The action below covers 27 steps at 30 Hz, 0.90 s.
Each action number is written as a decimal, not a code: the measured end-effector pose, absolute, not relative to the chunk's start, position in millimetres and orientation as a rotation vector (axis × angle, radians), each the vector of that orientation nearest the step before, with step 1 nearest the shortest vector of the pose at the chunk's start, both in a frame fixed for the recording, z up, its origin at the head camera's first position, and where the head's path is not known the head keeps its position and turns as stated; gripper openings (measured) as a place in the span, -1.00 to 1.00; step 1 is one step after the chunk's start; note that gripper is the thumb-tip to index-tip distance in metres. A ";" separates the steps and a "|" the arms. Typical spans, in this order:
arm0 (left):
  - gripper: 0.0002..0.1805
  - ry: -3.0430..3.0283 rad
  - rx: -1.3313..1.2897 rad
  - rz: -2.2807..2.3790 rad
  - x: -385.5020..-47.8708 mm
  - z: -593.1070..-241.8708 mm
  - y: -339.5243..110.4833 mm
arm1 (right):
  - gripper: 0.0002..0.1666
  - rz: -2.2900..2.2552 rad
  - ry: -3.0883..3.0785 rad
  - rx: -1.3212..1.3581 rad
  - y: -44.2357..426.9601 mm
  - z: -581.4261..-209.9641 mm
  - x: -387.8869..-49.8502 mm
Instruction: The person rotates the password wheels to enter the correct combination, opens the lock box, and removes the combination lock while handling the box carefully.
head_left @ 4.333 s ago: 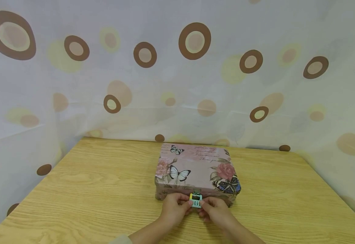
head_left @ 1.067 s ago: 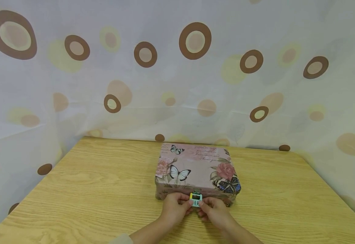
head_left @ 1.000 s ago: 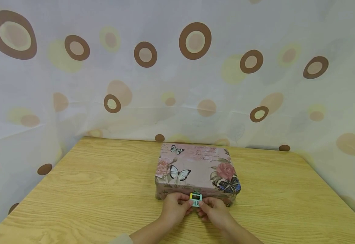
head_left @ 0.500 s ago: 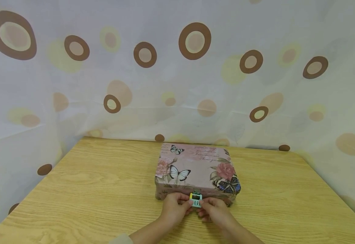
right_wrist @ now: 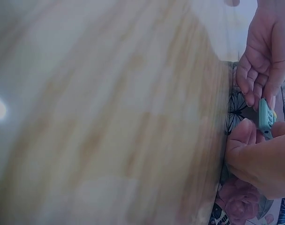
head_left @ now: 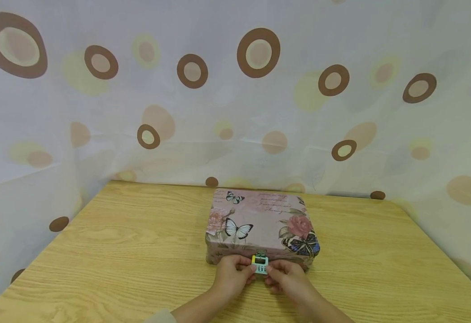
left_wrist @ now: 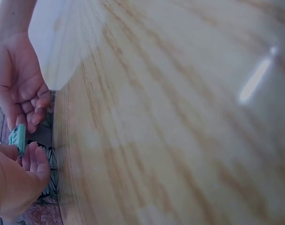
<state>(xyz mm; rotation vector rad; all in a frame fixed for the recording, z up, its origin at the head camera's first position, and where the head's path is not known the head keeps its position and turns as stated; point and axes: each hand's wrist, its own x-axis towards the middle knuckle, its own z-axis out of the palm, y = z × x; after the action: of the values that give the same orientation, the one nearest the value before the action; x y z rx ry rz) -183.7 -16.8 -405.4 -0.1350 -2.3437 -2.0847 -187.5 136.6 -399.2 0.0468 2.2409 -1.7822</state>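
You have the lock (head_left: 261, 268) in both hands at the middle of the front of the box (head_left: 261, 226), right below the box's clasp (head_left: 261, 253). Your left hand (head_left: 230, 279) pinches the lock's left edge, and your right hand (head_left: 293, 281) pinches its right edge. On each side the gap between thumb and finger is closed down to the lock itself, thumb on the face turned up toward you; your other fingers are bent beneath it. You can't tell from these views whether your knuckles touch the box.

The lock is pale turquoise with yellow at its upper left corner and a row of small dials across its face, too small to read. Whether its shackle is fastened, you can't tell.

The box stands flat on the table (head_left: 130, 251) with its lid down. On that lid you see a white butterfly (head_left: 238, 229) toward the left, a rose (head_left: 299, 226) toward the right, and a blue-and-black butterfly (head_left: 304, 245) at the front right corner. Behind the box hangs a curtain (head_left: 219, 103) printed with brown rings. Your pale left sleeve (head_left: 161, 317) shows in front of the box, to its left.
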 end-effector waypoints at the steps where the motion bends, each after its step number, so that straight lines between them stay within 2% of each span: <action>1: -0.89 -2.345 -0.133 -2.085 -183.6 -405.3 -16.8 | -0.64 -1.772 2.249 0.034 136.6 -399.1 -187.4; 27: -0.88 -2.362 -0.126 -2.079 -183.7 -404.6 -17.7 | -0.71 -1.725 2.320 0.022 127.9 -397.4 -185.7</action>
<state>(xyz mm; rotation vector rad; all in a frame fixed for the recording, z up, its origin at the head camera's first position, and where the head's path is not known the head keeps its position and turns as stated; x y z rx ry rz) -183.7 -17.7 -404.6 -0.1258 -2.3617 -2.0789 -185.7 127.9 -397.4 0.0219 2.3204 -1.7250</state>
